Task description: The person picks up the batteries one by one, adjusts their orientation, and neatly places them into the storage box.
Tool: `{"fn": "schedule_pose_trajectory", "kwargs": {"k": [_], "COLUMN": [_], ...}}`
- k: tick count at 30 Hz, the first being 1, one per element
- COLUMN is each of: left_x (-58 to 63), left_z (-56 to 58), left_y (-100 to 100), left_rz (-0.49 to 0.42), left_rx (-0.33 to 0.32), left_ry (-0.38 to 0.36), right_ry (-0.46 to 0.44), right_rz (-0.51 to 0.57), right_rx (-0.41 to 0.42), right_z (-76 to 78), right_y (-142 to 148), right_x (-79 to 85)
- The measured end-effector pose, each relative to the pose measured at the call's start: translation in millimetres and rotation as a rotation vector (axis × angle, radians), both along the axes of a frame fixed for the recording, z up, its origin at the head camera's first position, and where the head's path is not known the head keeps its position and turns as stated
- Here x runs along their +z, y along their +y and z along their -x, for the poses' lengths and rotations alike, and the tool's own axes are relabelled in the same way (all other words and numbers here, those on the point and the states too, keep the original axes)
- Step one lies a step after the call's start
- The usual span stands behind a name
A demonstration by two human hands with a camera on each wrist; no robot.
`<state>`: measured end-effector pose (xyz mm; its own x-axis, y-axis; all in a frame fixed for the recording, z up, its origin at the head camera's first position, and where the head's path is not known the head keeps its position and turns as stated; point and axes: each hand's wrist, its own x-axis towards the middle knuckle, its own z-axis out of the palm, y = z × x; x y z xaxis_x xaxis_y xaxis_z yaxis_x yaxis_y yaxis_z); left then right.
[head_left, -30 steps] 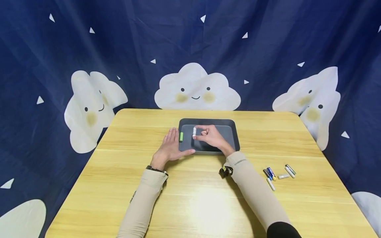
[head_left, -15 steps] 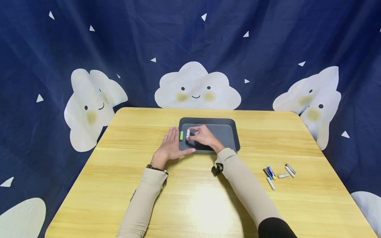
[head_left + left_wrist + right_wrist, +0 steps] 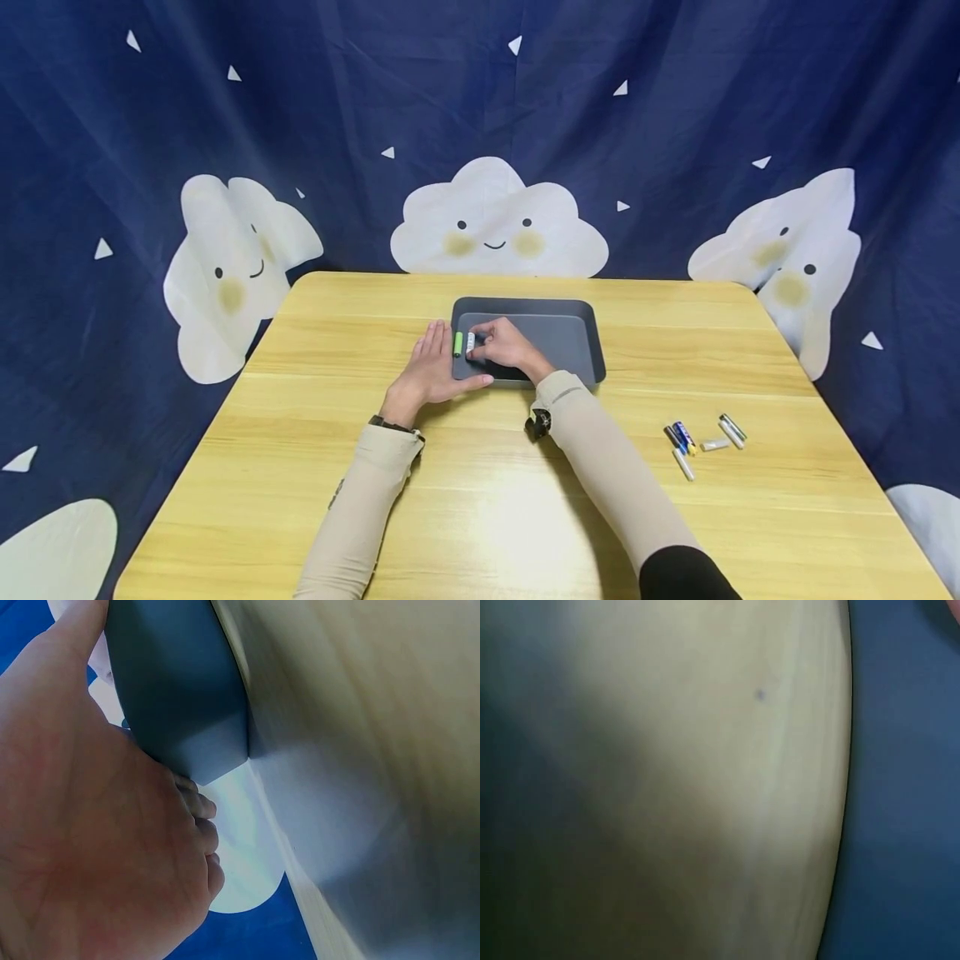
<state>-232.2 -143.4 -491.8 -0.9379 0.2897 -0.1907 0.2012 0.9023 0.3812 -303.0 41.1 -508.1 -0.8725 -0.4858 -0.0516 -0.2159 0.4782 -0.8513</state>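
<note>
In the head view a dark grey tray (image 3: 555, 337) lies near the table's far edge. A green battery (image 3: 458, 344) lies inside it, along the left wall. My right hand (image 3: 508, 343) reaches over the tray and pinches a white battery (image 3: 470, 342) by its two ends between thumb and finger, just right of the green one and parallel to it. Against the tray's left front corner rests my left hand (image 3: 429, 372), fingers straight along the left side and thumb along the front. The left wrist view shows that hand's palm (image 3: 97, 825) beside the tray wall (image 3: 180, 697).
On the right of the wooden table (image 3: 300, 500) lie several loose batteries, among them a blue one (image 3: 684, 437), a white one (image 3: 683, 464) and a silver-grey one (image 3: 715, 445). A dark blue curtain (image 3: 345, 100) with clouds hangs behind the table.
My right hand has carried the white battery leftward across the tray and lowered it beside the green battery. My left hand stays in place.
</note>
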Motion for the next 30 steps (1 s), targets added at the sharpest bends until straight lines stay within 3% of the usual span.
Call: {"fn": "schedule_pose_trajectory", "kwargs": {"k": [16,30], "left_x": [-3.0,3.7], "left_z": [2.2,-2.7], "left_y": [0.4,0.8], "left_rz": [0.004,-0.017], "left_rx": [0.007,0.006], "left_ry": [-0.001,-0.001], "right_ry": [-0.003,0.031], "right_rz": [-0.086,-0.117], "right_rx": [-0.012,-0.010], "right_z": [1.6,-2.6], "right_y": [-6.8,-9.0], "right_x": [1.4,4.6]}}
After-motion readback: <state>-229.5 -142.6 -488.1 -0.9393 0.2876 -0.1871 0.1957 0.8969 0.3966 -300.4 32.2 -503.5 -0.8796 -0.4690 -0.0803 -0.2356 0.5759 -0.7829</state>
